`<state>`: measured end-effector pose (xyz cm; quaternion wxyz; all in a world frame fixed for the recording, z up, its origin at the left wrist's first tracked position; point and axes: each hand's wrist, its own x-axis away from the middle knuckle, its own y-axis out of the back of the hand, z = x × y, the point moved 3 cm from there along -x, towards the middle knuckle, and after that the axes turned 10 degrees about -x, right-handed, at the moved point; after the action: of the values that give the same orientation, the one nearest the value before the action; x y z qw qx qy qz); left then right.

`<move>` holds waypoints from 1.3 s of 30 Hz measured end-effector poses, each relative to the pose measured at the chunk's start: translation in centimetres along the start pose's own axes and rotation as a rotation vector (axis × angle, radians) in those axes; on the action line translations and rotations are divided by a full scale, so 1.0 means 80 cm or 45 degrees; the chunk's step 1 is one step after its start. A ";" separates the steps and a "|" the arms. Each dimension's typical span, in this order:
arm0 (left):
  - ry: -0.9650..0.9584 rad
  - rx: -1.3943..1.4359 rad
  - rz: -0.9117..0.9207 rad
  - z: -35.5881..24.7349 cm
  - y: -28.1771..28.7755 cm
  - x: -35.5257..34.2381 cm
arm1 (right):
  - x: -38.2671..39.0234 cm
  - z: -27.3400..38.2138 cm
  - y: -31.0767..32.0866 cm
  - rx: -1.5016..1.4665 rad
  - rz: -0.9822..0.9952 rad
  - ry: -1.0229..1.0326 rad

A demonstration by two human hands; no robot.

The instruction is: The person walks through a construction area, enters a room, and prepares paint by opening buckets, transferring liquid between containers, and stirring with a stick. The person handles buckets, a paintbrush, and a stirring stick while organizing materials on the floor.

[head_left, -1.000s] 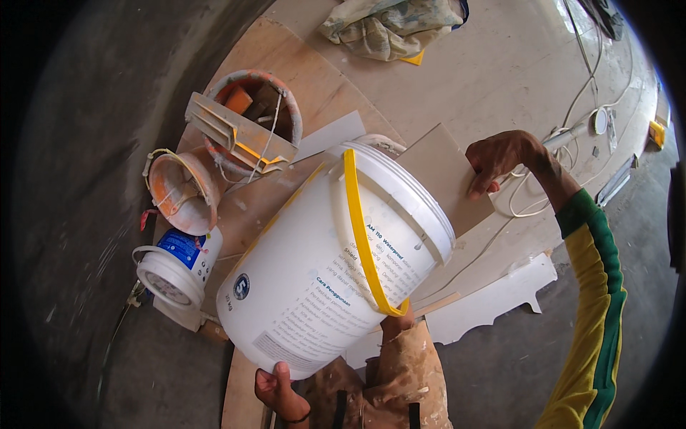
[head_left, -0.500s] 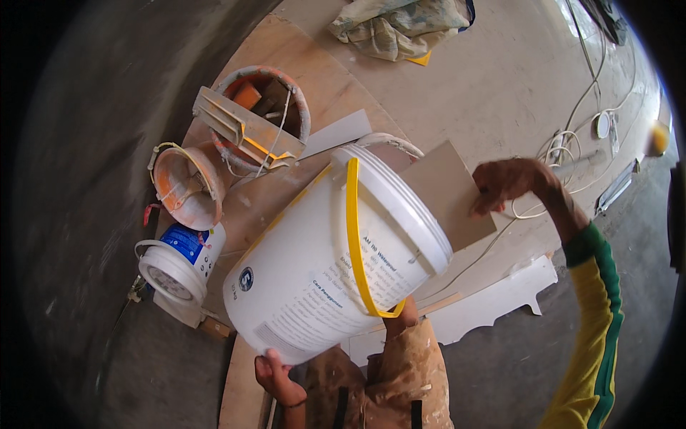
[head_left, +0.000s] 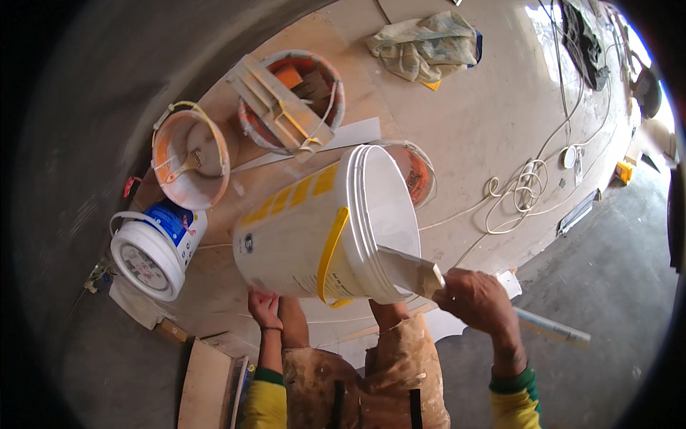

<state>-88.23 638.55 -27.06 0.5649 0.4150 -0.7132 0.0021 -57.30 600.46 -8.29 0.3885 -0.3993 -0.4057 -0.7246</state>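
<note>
Over the person's lower legs, the white bucket [head_left: 282,232] leans well over, its mouth turned to the right so that I can look into the pale inside. Half a second ago its outer wall faced up and the mouth was hidden, with a flat plate held out behind it; now the blade of a broad scraper [head_left: 404,270] reaches past the rim into the opening. As I judge it, that turn gives the tool a direct way to the bucket's inner wall. The right grip [head_left: 475,299] is closed round the scraper, just outside the rim. A pale rod [head_left: 554,326] juts out beyond that fist; whether it belongs to the scraper I cannot tell. Near the bucket's base, the left grip [head_left: 264,309] touches from below, its fingers partly hidden, so I cannot tell whether it clasps or merely props. The yellow handle [head_left: 331,257] hangs across the bucket's side. Farther left are an orange-stained bucket [head_left: 166,146] and a lidded tub [head_left: 151,261].
</note>
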 end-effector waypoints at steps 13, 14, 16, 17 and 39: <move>0.424 0.540 0.719 0.048 -0.010 -0.259 | 0.022 0.186 -0.222 0.058 -0.303 -0.134; 0.494 0.646 0.786 0.064 0.002 -0.263 | 0.022 0.200 -0.232 0.084 -0.254 -0.207; 0.240 0.216 0.568 0.050 0.008 -0.241 | 0.025 0.218 -0.254 0.146 -0.316 -0.210; 0.098 -0.018 0.460 0.023 0.008 -0.217 | 0.030 0.230 -0.265 0.153 -0.357 -0.214; -0.278 0.514 0.982 -0.057 0.224 -0.209 | -0.130 0.438 -0.571 -0.297 -0.076 -0.107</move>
<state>-94.92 662.34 -30.58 0.3519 0.2185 -0.8565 0.3080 -84.64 651.32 -17.95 0.3001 -0.4596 -0.3463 -0.7608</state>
